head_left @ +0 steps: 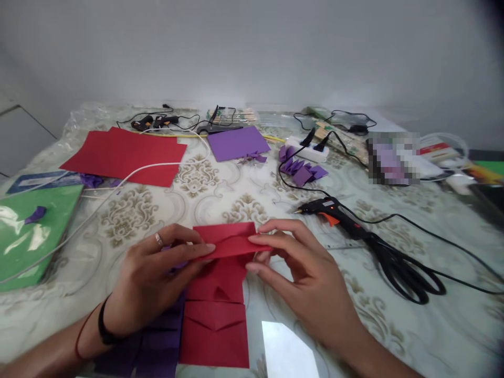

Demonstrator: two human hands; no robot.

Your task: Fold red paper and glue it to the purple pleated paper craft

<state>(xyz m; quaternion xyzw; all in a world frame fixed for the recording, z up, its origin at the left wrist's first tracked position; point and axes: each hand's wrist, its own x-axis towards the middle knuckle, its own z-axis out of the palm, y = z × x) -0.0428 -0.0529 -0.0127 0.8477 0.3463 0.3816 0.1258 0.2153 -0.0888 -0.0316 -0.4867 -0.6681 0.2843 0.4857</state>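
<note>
Between my two hands is a folded strip of red paper (232, 245), pinched at both ends. My left hand (157, 273), with a ring and wristbands, grips its left end between thumb and fingers. At the right end, my right hand (303, 268) holds it with the fingertips. Below the strip lie red paper pieces (216, 336) with creases and slits, one nearer me than the other. Purple folded paper (159, 341) lies beside them, partly hidden under my left forearm. A white piece of paper (289, 349) is near my right wrist.
A black glue gun (342, 215) and black-handled scissors (405, 273) lie to the right, their cord trailing across. Red sheets (126, 157), a purple sheet (238, 143) and a green pack (35, 226) lie farther off. A white power strip (307, 149) holds plugs.
</note>
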